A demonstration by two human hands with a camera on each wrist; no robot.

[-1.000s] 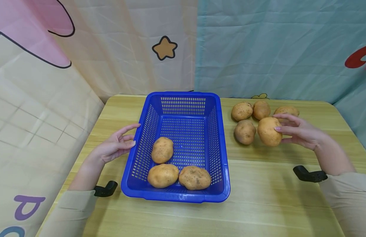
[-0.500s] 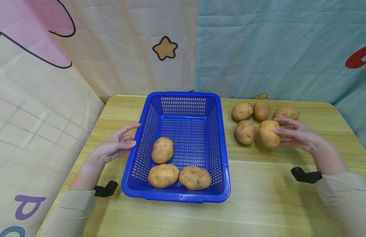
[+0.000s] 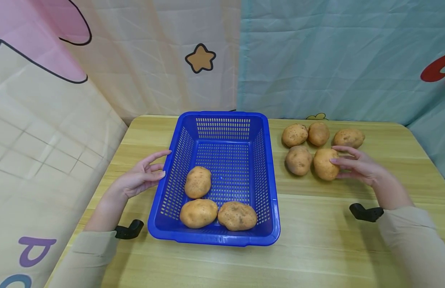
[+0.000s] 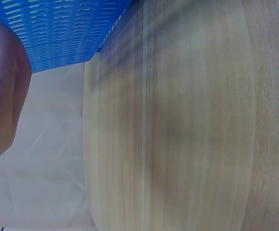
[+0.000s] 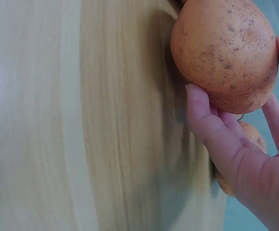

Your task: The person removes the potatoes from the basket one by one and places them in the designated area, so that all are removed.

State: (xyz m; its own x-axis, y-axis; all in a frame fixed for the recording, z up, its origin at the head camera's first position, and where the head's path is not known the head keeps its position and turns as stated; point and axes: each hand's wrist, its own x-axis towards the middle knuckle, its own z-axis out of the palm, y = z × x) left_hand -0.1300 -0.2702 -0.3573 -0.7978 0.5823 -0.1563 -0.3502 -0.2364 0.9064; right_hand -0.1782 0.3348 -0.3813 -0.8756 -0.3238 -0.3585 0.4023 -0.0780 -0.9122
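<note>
My right hand [image 3: 359,164] holds a round tan potato [image 3: 326,165], thumb and fingertips spread around its right side. In the right wrist view the potato [image 5: 226,53] fills the top, with the hand [image 5: 255,159] below and right of it and a shadow on the wood beside it. Directly left of the held potato lies a browner potato [image 3: 298,160]. My left hand [image 3: 139,176] rests its fingertips and thumb against the outer left rim of a blue plastic basket [image 3: 274,204], fingers loosely extended. Three potatoes [image 3: 237,216] lie at the basket's near end.
Behind the held potato sit three more: one potato [image 3: 294,135] at the left, a rounder potato [image 3: 318,134] touching it, and an oblong potato [image 3: 349,138] farther right. The wooden table [image 3: 312,240] ends at the back against a printed curtain [image 3: 316,60].
My right hand has shifted slightly left and toward me, and the potato in it has come down a little, right up against its browner neighbour. The left hand and basket have stayed put.
</note>
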